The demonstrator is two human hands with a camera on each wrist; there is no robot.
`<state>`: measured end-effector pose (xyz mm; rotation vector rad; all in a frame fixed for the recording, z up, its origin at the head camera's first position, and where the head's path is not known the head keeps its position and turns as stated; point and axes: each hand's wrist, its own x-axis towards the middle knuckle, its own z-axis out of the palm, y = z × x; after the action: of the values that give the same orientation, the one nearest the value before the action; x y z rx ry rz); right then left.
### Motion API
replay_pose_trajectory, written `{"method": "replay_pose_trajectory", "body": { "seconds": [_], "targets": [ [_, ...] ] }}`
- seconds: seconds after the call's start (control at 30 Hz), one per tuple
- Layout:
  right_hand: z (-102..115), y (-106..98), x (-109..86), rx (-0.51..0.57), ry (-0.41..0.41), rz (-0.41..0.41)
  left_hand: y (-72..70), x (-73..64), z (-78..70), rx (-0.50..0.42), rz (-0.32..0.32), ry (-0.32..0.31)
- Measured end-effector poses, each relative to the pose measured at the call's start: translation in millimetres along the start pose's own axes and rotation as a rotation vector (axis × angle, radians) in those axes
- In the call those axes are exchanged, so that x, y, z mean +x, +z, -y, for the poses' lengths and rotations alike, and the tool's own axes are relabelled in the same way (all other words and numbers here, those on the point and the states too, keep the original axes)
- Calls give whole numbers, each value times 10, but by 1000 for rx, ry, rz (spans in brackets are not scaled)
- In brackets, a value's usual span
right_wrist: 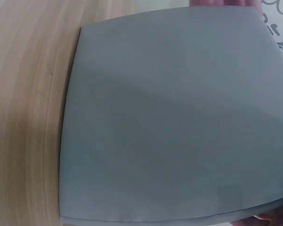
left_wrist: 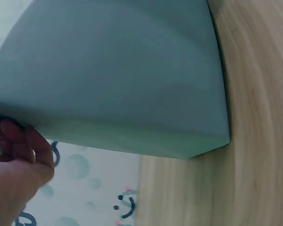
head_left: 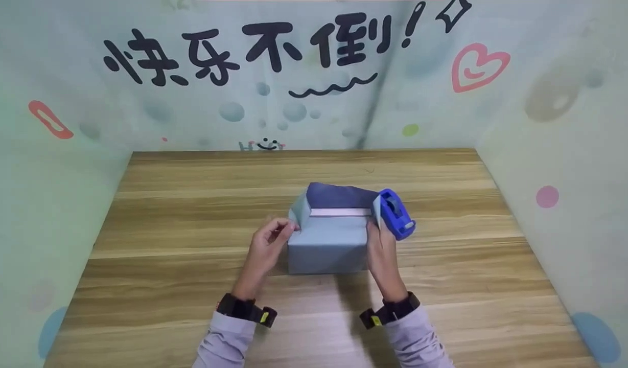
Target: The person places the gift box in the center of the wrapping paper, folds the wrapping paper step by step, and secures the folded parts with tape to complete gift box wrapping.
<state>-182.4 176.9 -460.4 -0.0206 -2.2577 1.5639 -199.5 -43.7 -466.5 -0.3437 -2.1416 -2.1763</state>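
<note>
A box wrapped partly in blue-grey wrapping paper point(head_left: 328, 258) sits on the table, its paper standing up at the back and sides. Inside the raised paper a pale pink strip point(head_left: 341, 212) shows. My left hand point(head_left: 269, 237) pinches the paper at the box's left side, thumb and fingers curled together; the left wrist view has these fingers point(left_wrist: 20, 141) at the paper's edge. At the right side, my right hand point(head_left: 382, 253) holds the paper by its upright flap, fingertips partly hidden. Beside that hand lies a blue tape dispenser point(head_left: 397, 214).
The wooden table point(head_left: 191, 204) extends around the box. A pale printed cloth point(head_left: 191, 117) with dark writing and spots rises behind it and along both sides.
</note>
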Motion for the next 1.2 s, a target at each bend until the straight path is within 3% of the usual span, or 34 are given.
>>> {"method": "replay_pose_trajectory", "body": {
  "seconds": [0.13,0.27,0.37,0.53,0.77,0.9,1.1,1.2],
  "targets": [
    [8,-4,-5,-8,2,-4,-51,54,53,-34,94,30],
    [9,-7,-7,-7,5,1,-79,93,78,-54,192,2],
    [3,-12,-9,-7,8,7,-85,124,75,-20,245,-15],
    [-5,-26,-9,-12,22,22,-56,183,44,51,314,-9],
    [-2,-39,11,-49,4,60,13,263,25,103,362,80],
    [5,-35,2,-54,14,59,47,241,19,123,276,82],
    [0,-46,2,-51,24,59,155,91,-40,169,-52,119],
    [-3,-47,1,-45,24,58,191,-2,-146,136,-144,118]
  ]
}}
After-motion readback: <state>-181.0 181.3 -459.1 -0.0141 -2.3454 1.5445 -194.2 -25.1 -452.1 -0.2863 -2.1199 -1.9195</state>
